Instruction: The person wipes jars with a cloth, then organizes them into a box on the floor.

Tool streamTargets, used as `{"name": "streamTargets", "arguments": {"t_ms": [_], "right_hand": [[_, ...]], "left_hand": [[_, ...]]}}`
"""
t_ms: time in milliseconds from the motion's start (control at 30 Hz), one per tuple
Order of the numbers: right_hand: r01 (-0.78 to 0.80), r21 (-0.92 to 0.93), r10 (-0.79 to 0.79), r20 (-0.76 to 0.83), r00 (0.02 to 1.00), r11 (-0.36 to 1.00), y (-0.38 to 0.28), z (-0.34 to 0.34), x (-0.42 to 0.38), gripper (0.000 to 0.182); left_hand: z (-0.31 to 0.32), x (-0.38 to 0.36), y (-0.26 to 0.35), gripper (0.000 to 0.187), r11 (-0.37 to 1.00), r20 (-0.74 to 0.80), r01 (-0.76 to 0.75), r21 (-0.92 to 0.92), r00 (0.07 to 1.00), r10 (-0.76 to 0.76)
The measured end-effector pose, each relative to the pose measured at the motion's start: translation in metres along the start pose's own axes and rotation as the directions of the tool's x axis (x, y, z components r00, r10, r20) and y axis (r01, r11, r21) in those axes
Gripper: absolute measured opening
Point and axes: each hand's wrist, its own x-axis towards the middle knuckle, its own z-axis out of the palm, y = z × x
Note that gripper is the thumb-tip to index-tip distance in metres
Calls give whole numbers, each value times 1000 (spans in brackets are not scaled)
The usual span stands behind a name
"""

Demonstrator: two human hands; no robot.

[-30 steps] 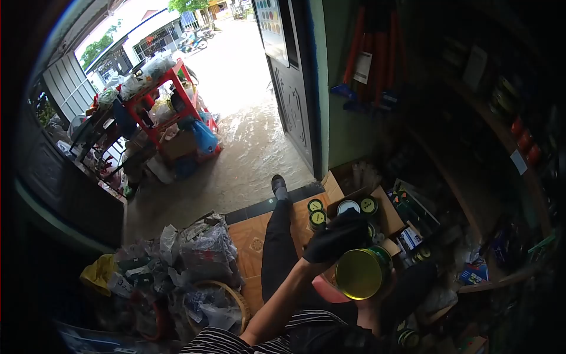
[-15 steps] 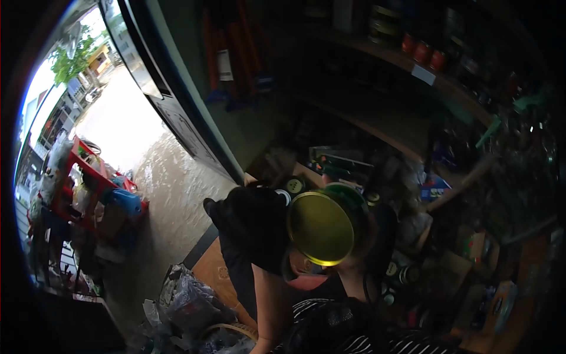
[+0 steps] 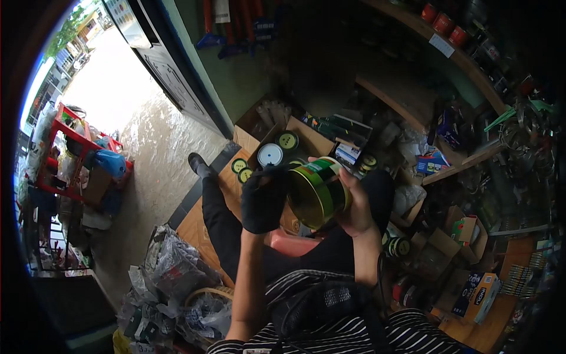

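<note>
The right hand (image 3: 358,206) is curled around a glossy green-and-gold tin (image 3: 315,192) near the center of the frame, thumb laid along its wall, while the left hand, cloaked in black fabric (image 3: 263,203), meets or nearly meets the tin's opposite side; the cloth hides the fingers, and whether they are spread or closed cannot be told. The cylinder is held tilted in midair above the lap. Slick, rounded metal of this kind seems to call for a broad, firm hold clear of the rim, with the fabric kept flat and its pressure light and even, the tin turned gradually against it. Just beyond, an open cardboard box (image 3: 316,137) carries a white-lidded tin (image 3: 270,155) and a yellow-topped one (image 3: 287,140). Two smaller round tins (image 3: 240,169) sit beside it on patterned orange tile (image 3: 197,241). Crumpled, translucent plastic bags (image 3: 177,259) crowd the lower left around a woven basket (image 3: 197,292); red cans (image 3: 443,23) line a wooden shelf (image 3: 413,25) at upper right.
</note>
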Motion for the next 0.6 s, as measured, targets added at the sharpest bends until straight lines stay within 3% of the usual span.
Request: {"name": "streamTargets", "arguments": {"t_ms": [67,133,233,300,367,400,500,600], "right_hand": [[-97,-2,96,-54,994,995,2,-3,-1,60],[-53,-2,53,-57,997,999,5,4,-2,60],[68,-66,-76,-128,989,995,23,14,4,64],[143,-90,-149,-66,987,986,28,12,4,63],[149,-69,-152,-42,988,986,23,16,-3,66],[187,-120,-192,-30,981,975,25,10,-2,69],[252,-57,-253,-17,967,966,23,8,-3,76],[460,-161,-467,-8,884,873,18,0,3,84]], "left_hand": [[-12,-7,7,18,962,95,-48,271,995,23],[-14,-2,23,20,956,108,58,288,990,-92],[19,-9,-20,15,958,-235,27,286,971,43],[22,-11,-29,18,854,-165,-19,520,979,123],[17,-19,-8,18,753,-15,-142,642,980,198],[20,-22,7,15,892,-102,-29,451,991,84],[33,-30,5,15,936,-179,159,315,978,-106],[30,-32,18,17,944,-9,113,311,993,-116]]}}
